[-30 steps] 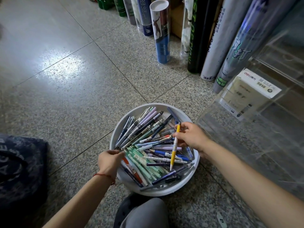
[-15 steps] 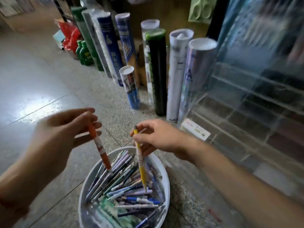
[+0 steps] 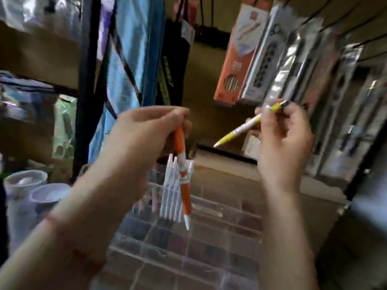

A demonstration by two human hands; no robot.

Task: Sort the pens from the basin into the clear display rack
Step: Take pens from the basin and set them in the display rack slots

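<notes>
My left hand (image 3: 144,137) pinches an orange and white pen (image 3: 183,178) by its top, tip hanging down over the clear display rack (image 3: 188,254). Several white pens (image 3: 170,197) stand in one of the rack's upper compartments, right beside the orange pen. My right hand (image 3: 282,143) holds a yellow and white pen (image 3: 240,129) slanted, tip pointing down-left, above the rack's back right. The basin is out of view. The picture is blurred by motion.
Hanging packs of stationery (image 3: 272,59) fill the wall at the right. A dark shelf post (image 3: 85,91) and blue bags (image 3: 129,70) stand at the left. Two tube tops (image 3: 35,185) show at the lower left. A brown box (image 3: 230,174) lies behind the rack.
Both hands have lifted their pens out of the basin and carried them up over the rack. The view has swung up from the floor to the shelves.
</notes>
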